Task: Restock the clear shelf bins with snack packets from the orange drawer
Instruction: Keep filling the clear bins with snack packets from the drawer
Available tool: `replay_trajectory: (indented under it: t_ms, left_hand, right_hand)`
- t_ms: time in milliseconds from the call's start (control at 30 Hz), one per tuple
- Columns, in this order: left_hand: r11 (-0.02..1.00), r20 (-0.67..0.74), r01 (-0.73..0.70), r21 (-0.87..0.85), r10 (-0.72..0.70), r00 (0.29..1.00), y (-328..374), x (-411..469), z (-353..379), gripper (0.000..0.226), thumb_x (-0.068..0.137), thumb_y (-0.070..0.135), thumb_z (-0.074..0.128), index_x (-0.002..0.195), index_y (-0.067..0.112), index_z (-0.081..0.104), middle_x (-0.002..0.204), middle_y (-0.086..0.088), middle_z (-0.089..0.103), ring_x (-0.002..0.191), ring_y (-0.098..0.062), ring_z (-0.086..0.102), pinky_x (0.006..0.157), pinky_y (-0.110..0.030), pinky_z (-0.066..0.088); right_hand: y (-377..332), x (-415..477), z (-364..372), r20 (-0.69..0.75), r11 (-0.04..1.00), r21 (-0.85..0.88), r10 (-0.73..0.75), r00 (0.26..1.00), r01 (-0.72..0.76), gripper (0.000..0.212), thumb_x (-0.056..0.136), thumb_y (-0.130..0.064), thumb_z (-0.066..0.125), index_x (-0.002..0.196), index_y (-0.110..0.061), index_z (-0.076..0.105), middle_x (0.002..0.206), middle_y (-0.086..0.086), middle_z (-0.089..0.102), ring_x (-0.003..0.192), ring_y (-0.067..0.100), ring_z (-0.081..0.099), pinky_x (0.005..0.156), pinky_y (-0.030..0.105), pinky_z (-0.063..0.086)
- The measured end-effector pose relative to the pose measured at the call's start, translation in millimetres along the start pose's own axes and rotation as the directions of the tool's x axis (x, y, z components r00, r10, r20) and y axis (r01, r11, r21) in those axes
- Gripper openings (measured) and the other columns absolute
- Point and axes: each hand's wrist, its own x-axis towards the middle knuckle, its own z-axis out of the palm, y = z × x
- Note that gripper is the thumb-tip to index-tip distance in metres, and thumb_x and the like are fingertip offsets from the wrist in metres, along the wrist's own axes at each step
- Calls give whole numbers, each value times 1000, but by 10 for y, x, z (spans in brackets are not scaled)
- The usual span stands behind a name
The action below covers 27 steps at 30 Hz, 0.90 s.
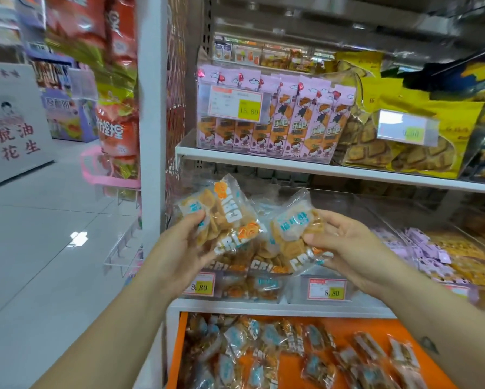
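Over the clear bin of crisp packets, your left hand and right hand each grip some. More lie in the orange drawer.

orange drawer, clear packets printed blue, white, orange

A snack shop: white shelves hold clear bins of snack packets with price tags in front, beside a tiled aisle and hanging bags.

Btm edge cuts off orange drawer, its pkts blurred; upper-right price tag unreadable.
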Motion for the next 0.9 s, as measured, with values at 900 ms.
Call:
replay_trajectory:
  t_ms: [900]
  left_hand:
    - [986,418,97,-139,-30,908,146,-62,-201,54,67,19,79,118,6,67,128,-23,59,117,-38,58,93,-59,47]
  right_hand:
    - [-111,312,546,215,908,-393,-66,974,148,59,79,-21,74,130,-29,45,105,-1,71,96,22,69,96,48,50]
